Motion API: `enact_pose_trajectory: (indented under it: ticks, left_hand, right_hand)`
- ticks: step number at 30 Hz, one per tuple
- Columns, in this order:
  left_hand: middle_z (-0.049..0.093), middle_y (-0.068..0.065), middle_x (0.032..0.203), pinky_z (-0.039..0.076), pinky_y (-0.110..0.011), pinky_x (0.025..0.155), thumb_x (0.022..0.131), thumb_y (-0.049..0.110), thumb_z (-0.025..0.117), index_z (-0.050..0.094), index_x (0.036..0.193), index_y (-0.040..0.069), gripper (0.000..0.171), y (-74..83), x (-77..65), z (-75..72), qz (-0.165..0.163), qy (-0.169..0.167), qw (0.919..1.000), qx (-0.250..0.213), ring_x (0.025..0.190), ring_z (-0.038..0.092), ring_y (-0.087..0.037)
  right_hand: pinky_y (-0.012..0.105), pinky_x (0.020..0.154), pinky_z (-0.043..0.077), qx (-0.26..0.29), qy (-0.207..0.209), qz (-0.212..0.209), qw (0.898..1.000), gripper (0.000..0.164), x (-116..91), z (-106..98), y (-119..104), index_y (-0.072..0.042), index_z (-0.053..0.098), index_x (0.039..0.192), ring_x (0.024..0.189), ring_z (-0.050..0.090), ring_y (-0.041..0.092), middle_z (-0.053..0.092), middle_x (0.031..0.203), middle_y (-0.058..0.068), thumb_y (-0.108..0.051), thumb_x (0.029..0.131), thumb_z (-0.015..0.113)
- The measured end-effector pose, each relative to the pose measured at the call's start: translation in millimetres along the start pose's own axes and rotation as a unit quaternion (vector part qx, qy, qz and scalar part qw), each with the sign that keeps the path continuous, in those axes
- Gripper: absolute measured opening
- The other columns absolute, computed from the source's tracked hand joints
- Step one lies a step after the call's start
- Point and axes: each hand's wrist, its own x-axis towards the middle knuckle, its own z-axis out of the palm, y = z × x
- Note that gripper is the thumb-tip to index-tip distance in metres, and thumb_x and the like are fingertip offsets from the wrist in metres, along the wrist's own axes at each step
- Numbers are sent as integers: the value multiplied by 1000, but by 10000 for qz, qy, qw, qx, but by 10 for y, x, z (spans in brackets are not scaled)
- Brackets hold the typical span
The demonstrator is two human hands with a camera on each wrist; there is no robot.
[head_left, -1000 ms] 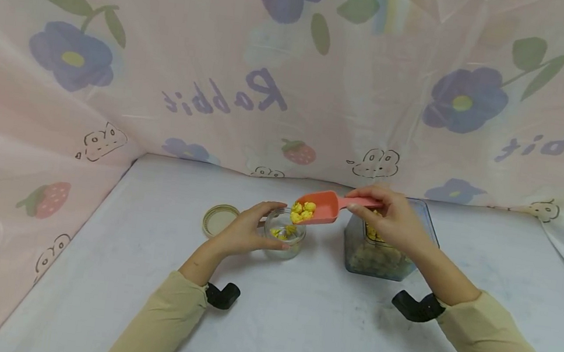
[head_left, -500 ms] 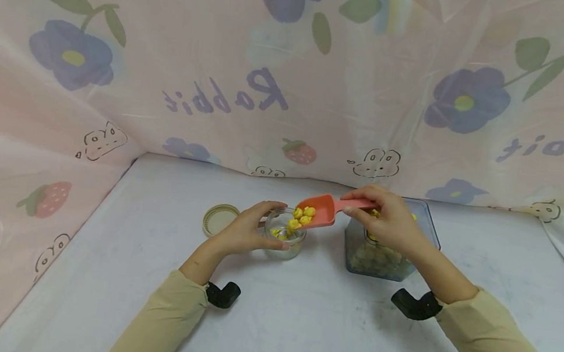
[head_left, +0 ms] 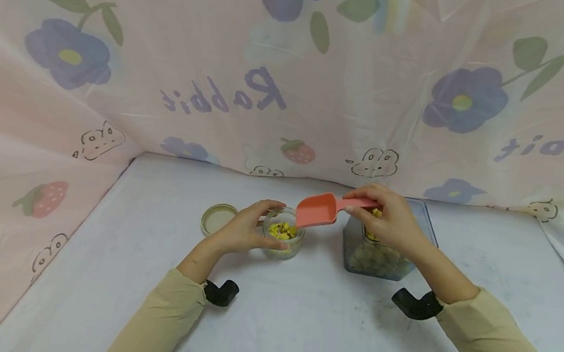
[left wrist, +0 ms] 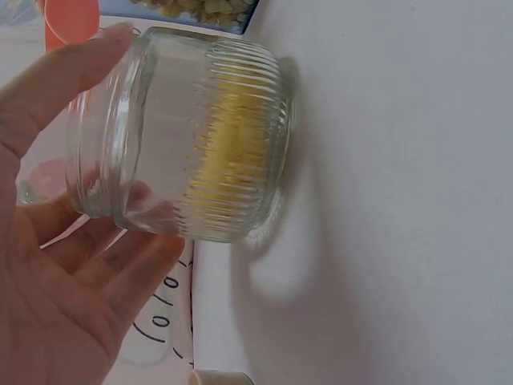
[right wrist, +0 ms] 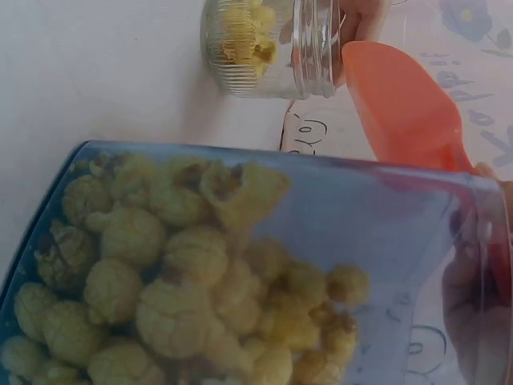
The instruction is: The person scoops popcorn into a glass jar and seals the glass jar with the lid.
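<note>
My left hand (head_left: 242, 231) grips a small glass jar (left wrist: 172, 136) around its upper part, thumb on one side and fingers on the other. Yellow popcorn (left wrist: 232, 144) lies in the lower part of the ribbed jar, which stands upright on the table. My right hand (head_left: 385, 218) holds an orange-red scoop (head_left: 316, 211) by its handle. Its bowl is bare, with the front lip right at the jar's rim in the head view. Under my right hand is a clear bluish container (right wrist: 369, 216) with popcorn (right wrist: 176, 313) inside, partly hidden by the hand.
A round lid (head_left: 218, 220) lies on the white table (head_left: 295, 330) to the left of the jar, close to my left wrist. Behind the table hangs a printed curtain (head_left: 333, 100) with flowers and strawberries. Black curved pieces (head_left: 221, 292) sit at both wrists.
The popcorn that lay in the scoop has dropped into the jar, and the scoop is now bare. The jar's fill has grown. Both hands have stayed nearly in place.
</note>
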Motion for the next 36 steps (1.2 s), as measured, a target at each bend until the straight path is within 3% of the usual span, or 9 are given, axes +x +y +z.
enact_pose_trajectory:
  ticks: [7, 13, 19, 23, 29, 36]
  left_hand:
    - [46, -7, 143, 38, -42, 111, 74, 22, 83, 42, 141, 8, 80, 40, -4, -11, -65, -39, 10000, 44, 135, 40, -24]
    - [46, -12, 142, 40, -44, 109, 74, 25, 83, 42, 141, 6, 81, 65, 5, -13, 49, -26, 9992, 393, 131, 44, -28]
    - [44, -16, 144, 37, -49, 110, 74, 27, 83, 39, 143, 4, 85, 79, 15, -12, 188, 43, 9983, 550, 130, 43, -32]
    - [42, -14, 146, 33, -52, 112, 75, 30, 81, 37, 145, 7, 85, 100, 29, 7, 225, 101, 9983, 519, 135, 38, -32]
    - [39, -4, 148, 29, -52, 114, 78, 37, 78, 38, 145, 15, 82, 173, 91, 60, 216, 171, 9989, 371, 140, 32, -26]
    - [35, -2, 149, 30, -52, 114, 75, 40, 81, 34, 147, 18, 89, 307, 206, 156, 417, 422, 9976, 361, 140, 29, -22]
  right_hand:
    - [20, 64, 43, 392, 204, 100, 9990, 19, -61, -36, 77, -7, 71, 107, 80, 49, 14, 65, 101, 8, -11, 89, 69]
    - [16, 59, 48, 903, 335, 327, 9948, 23, -125, -132, 138, -3, 68, 112, 74, 55, 9, 66, 102, 11, -10, 90, 67]
    - [20, 54, 48, 952, 421, 632, 9926, 27, -170, -218, 203, -2, 66, 114, 70, 58, 17, 64, 95, -2, -18, 93, 65]
    - [20, 53, 46, 954, 490, 759, 9913, 30, -211, -272, 233, -2, 65, 116, 71, 55, 16, 61, 94, -11, -22, 94, 63]
    - [17, 59, 49, 1124, 619, 830, 9883, 32, -285, -368, 257, 0, 64, 117, 73, 56, 13, 62, 95, -12, -23, 94, 62]
    - [16, 59, 47, 1105, 737, 1076, 9853, 32, -373, -490, 298, -5, 64, 119, 75, 55, 8, 62, 92, -12, -25, 94, 63]
